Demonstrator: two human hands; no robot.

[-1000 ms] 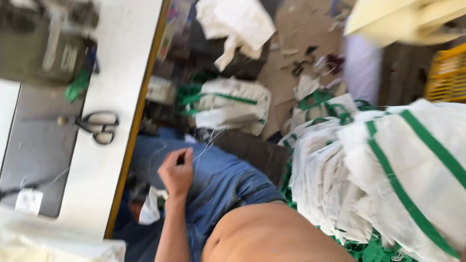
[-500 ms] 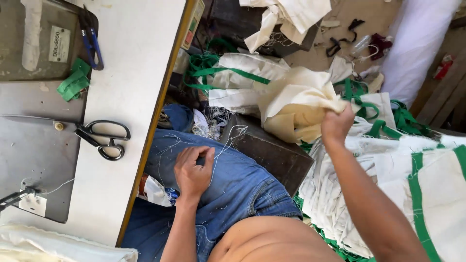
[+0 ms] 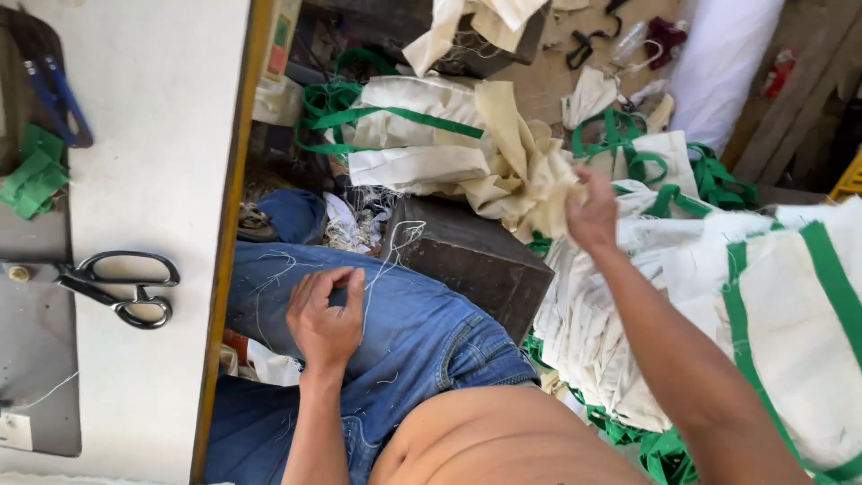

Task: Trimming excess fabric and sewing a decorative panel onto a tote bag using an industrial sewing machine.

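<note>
A sewing workshop seen from above, in daylight.
A white table point(image 3: 153, 180) with a yellow edge stood on the left, with black scissors point(image 3: 121, 287) on it. A dark box point(image 3: 471, 260) stood on the dusty brown floor point(image 3: 548, 85), which was littered with scraps. A wooden wall point(image 3: 799, 99) was at the right.

A single head-worn camera looks steeply down, close over the lap, table edge point(image 3: 224, 269) and cloth pile point(image 3: 628, 341).
</note>
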